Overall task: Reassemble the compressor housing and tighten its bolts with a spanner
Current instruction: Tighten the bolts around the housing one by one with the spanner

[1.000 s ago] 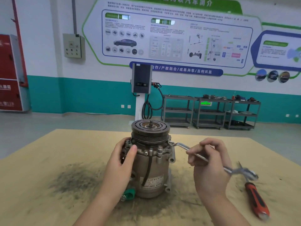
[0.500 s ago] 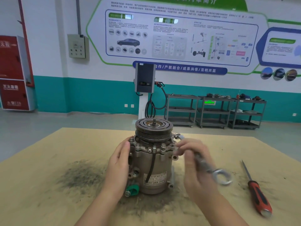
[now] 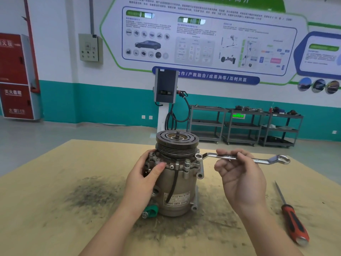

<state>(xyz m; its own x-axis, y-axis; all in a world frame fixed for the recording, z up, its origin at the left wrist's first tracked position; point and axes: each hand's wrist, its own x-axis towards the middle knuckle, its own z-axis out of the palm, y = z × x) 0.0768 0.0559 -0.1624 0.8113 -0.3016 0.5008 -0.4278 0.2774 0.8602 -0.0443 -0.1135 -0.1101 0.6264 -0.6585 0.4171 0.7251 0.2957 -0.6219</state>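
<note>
The tan surface (image 3: 55, 209) carries the compressor (image 3: 176, 174), which stands upright on its end, pulley on top, between the two hands. The left hand (image 3: 145, 180) wraps the housing's left flank, fingers curled round the flange and thumb pressed on its front, bracing it. The right hand (image 3: 239, 174) holds the spanner (image 3: 239, 158) level, its shaft lying across curled fingers (image 3: 224, 153) at mid-length, the palm turned up. Left of those fingers, the spanner's ring end sits on a flange bolt (image 3: 198, 156) at the housing's right edge. The step in hand looks like bolt tightening; the next move calls for a firmer grip nearer the free end and a steady swing, housing held still. A red-handled screwdriver (image 3: 293, 220) lies well right of the fingers.
</note>
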